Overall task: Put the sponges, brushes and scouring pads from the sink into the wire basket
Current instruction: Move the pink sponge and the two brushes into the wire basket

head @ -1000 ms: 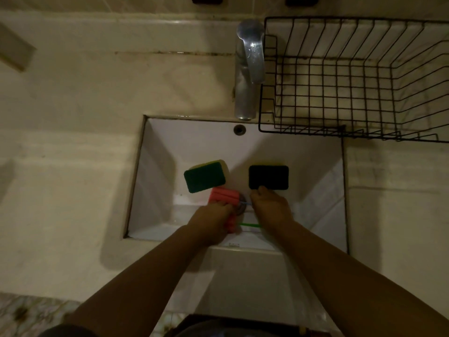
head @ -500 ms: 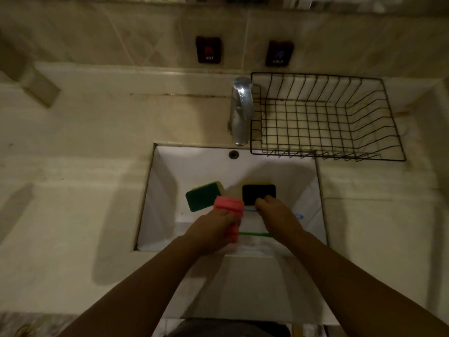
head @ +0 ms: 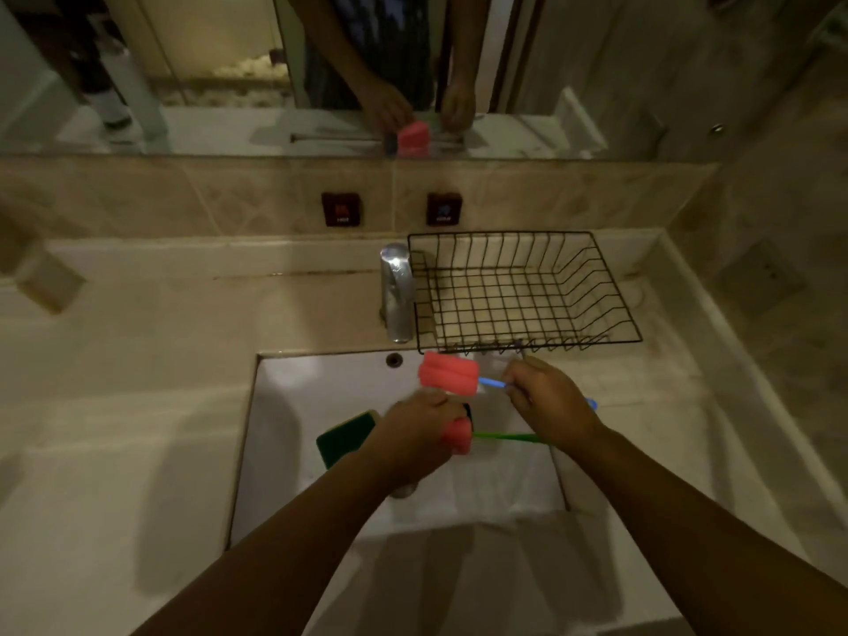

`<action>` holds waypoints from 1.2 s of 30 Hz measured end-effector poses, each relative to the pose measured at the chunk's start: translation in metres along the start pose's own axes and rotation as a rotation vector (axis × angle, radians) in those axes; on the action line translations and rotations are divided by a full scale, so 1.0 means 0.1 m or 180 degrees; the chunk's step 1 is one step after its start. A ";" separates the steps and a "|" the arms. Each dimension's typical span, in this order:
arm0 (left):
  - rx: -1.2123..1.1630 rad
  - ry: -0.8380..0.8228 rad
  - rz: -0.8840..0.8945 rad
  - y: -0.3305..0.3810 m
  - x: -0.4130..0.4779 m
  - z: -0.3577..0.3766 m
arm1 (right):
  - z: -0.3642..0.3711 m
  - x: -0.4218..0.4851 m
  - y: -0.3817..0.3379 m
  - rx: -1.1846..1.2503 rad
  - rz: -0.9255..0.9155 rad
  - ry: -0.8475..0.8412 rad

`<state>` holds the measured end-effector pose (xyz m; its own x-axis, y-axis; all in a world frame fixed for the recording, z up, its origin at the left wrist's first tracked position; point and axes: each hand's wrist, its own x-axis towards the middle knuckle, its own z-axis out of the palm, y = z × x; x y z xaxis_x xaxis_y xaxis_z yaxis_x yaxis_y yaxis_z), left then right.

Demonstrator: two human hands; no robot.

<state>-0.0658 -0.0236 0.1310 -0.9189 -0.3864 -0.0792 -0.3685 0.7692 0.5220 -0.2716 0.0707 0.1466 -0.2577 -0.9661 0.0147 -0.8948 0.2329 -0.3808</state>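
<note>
Head view, right hand (head: 548, 401) gripping blue-handled brush (head: 449, 374), left hand (head: 415, 440) gripping green-handled brush (head: 459, 436); over sink (head: 293, 406)

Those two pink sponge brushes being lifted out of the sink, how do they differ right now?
The blue-handled brush is raised higher, near the wire basket, and the right hand pinches its handle. The green-handled brush sits lower, its head against the left hand, its handle running under the right wrist. Both have pink foam heads and point left.
</note>
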 end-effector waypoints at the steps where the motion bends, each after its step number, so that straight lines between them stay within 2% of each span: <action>1: 0.0029 0.0050 -0.0020 0.01 0.07 0.00 | -0.06 0.05 0.07 0.0009 -0.0006 0.0025; 12: 0.0367 0.0626 -0.0250 0.19 0.85 -0.14 | -0.53 0.89 0.77 0.0175 -0.0393 -0.0051; 15: 0.0451 0.0771 -0.0231 0.21 1.06 -0.23 | -0.58 1.20 0.90 0.0105 -0.0436 -0.0324; 18: 0.0534 0.0719 -0.0330 0.21 1.27 -0.30 | -0.58 1.49 1.01 0.0124 -0.0423 -0.0542; 24: 0.0650 0.0641 -0.0383 -0.03 1.61 -0.32 | -0.49 1.82 1.16 0.0515 -0.0589 -0.0620; 29: 0.0742 0.0400 -0.0463 -0.18 1.71 -0.16 | -0.21 1.95 1.27 0.0369 -0.0323 -0.0776; 36: 0.0320 0.0228 -0.0383 -0.34 1.79 -0.15 | 0.01 2.02 1.41 0.0523 -0.0063 -0.1137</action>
<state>-0.2163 -0.1262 0.1116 -0.8562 -0.5114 -0.0734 -0.4908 0.7608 0.4245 -0.4492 -0.0916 0.0945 -0.0719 -0.9549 -0.2882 -0.8206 0.2208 -0.5271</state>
